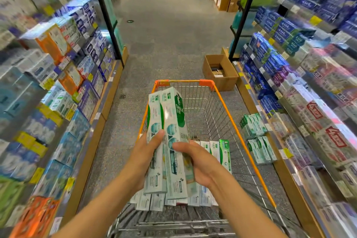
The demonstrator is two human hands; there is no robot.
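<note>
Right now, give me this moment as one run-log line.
left hand: grips green-and-white toothpaste boxes | right hand: grips same boxes | position: above orange-rimmed wire shopping cart | cart: holds similar boxes

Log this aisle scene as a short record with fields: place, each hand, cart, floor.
place: store aisle between stocked shelves
left hand: grips toothpaste boxes, thumb on front
right hand: grips the same boxes from the right
cart: wire, orange rim, under the hands
cart load: more green-and-white boxes, near end
floor: open cardboard box beside right shelves
</note>
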